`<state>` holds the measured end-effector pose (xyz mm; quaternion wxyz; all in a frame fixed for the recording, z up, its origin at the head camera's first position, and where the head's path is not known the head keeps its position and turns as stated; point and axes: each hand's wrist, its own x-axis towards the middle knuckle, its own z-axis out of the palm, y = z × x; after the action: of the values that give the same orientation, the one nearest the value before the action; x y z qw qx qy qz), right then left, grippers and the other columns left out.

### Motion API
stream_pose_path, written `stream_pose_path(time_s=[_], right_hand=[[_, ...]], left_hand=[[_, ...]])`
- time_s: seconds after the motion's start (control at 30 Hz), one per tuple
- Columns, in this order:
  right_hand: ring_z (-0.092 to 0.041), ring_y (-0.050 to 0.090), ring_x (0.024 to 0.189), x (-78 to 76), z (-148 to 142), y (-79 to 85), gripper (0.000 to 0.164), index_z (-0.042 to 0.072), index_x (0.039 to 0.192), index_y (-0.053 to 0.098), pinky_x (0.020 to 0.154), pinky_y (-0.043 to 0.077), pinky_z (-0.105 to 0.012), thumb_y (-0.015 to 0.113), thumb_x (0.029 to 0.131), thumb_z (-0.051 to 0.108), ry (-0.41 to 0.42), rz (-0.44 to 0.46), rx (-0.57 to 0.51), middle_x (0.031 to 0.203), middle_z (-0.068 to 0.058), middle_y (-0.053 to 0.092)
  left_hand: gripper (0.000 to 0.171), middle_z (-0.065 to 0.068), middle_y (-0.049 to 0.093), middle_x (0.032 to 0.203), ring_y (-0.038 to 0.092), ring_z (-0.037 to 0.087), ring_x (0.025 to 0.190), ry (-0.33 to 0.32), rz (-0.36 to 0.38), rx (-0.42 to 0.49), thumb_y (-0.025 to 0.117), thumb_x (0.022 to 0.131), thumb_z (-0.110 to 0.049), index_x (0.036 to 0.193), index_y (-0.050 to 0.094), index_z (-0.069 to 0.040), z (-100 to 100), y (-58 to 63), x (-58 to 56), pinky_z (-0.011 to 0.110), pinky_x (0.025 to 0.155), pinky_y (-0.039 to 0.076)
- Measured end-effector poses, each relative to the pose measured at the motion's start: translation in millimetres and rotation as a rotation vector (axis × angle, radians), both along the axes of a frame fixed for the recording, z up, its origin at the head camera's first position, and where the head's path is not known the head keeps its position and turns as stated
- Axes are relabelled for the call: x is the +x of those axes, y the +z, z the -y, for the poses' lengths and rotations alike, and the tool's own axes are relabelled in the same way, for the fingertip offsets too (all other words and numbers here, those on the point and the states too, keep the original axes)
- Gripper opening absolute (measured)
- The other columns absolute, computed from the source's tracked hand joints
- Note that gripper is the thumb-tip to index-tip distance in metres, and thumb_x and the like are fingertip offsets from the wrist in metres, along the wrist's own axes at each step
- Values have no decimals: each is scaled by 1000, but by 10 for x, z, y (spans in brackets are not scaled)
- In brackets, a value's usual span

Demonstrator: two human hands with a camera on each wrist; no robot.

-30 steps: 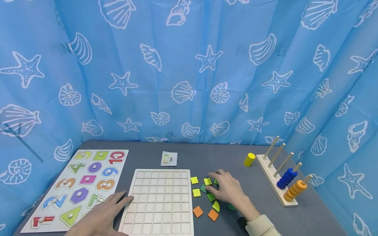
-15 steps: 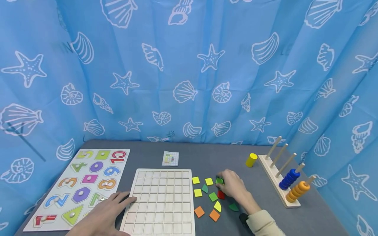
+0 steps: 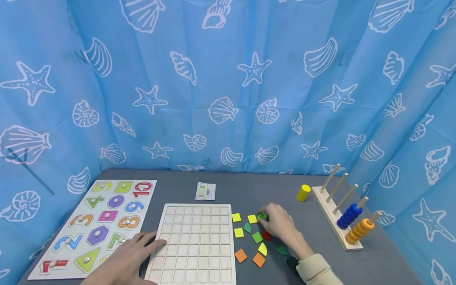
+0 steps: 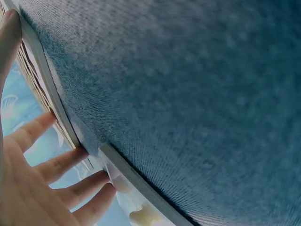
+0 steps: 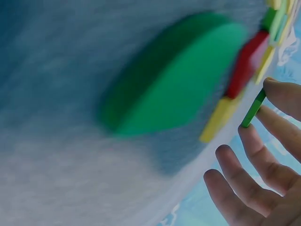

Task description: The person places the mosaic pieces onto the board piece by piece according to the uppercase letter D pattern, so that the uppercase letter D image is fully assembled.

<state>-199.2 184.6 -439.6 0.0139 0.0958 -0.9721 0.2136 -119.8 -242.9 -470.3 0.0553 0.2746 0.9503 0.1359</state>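
Note:
My right hand (image 3: 280, 225) pinches a green square tile (image 3: 262, 216) between thumb and fingers, at the far side of a scatter of coloured tiles. In the right wrist view, that tile shows edge-on between the fingertips (image 5: 268, 84). A red tile (image 3: 266, 235), partly covered by the hand, lies nearby, as do a green square tile (image 3: 257, 237) and a dark green quarter-round tile (image 3: 282, 249). My left hand (image 3: 124, 259) rests at the left edge of a pale wooden grid board (image 3: 193, 239), fingers spread, the index finger on its rim.
Yellow tiles (image 3: 238, 232) and orange tiles (image 3: 240, 255) lie right of the board. A number-and-shape puzzle (image 3: 82, 227) is at left, a small pattern card (image 3: 205, 191) behind the board. At right stand a yellow cylinder (image 3: 303, 193) and a peg rack with beads (image 3: 336, 217).
My right hand has drawn back slightly from over the tiles and taken a green square tile between its fingers, uncovering the red tile. The left hand stays at the board's edge.

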Motion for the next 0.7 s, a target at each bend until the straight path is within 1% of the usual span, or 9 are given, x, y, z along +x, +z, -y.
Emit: stream_pose_path(time_s=[0.03,0.17,0.27,0.4,0.43,0.53,0.63,0.7], right_hand=[[-17,62,82,2,24,16,15,7,100,80,67,54,-38,82,85,10,2,-2,-4,93,-6,70],[-18,62,83,15,150,91,16,7,102,80,67,55,-37,81,86,12,24,-15,-18,94,-5,69],[-20,64,86,27,255,141,18,6,103,80,69,56,-38,82,86,11,60,-35,-33,95,-6,69],[-26,67,91,31,396,191,20,5,105,80,67,57,-39,81,86,9,121,-72,-65,98,-8,70],[-27,67,92,28,431,199,20,4,106,79,67,57,-39,81,86,9,138,-80,-74,99,-10,70],[-28,67,92,8,549,232,22,3,109,79,65,56,-37,80,87,9,166,-91,-81,100,-11,70],[-26,66,91,-28,669,260,23,3,110,79,64,55,-34,79,88,10,198,-93,-91,100,-11,69],[-26,65,90,-53,755,272,22,2,109,79,63,53,-32,79,88,10,223,-92,-103,99,-11,69]], left_hand=[[99,19,55,143,57,45,121,-6,-6,0,72,69,-83,144,54,-22,-1,4,0,63,80,52],[97,20,54,144,56,46,123,-4,8,3,73,69,-82,145,54,-23,-9,21,-1,65,80,51],[98,19,53,146,54,47,126,16,47,5,74,68,-82,145,54,-24,-19,34,-3,67,83,51],[100,19,52,147,52,48,128,45,91,7,74,66,-83,145,55,-24,-36,51,-8,71,86,49],[100,19,52,147,51,49,128,46,91,7,75,66,-83,145,55,-24,-38,53,-8,71,86,49],[99,19,53,146,53,48,127,26,53,8,75,66,-82,144,56,-25,-32,39,-13,69,84,50],[97,20,53,146,53,48,126,22,50,25,76,67,-80,144,56,-26,-22,28,-22,69,83,49],[97,20,53,147,53,48,126,31,59,34,76,66,-81,144,56,-26,-20,29,-28,70,83,49]])
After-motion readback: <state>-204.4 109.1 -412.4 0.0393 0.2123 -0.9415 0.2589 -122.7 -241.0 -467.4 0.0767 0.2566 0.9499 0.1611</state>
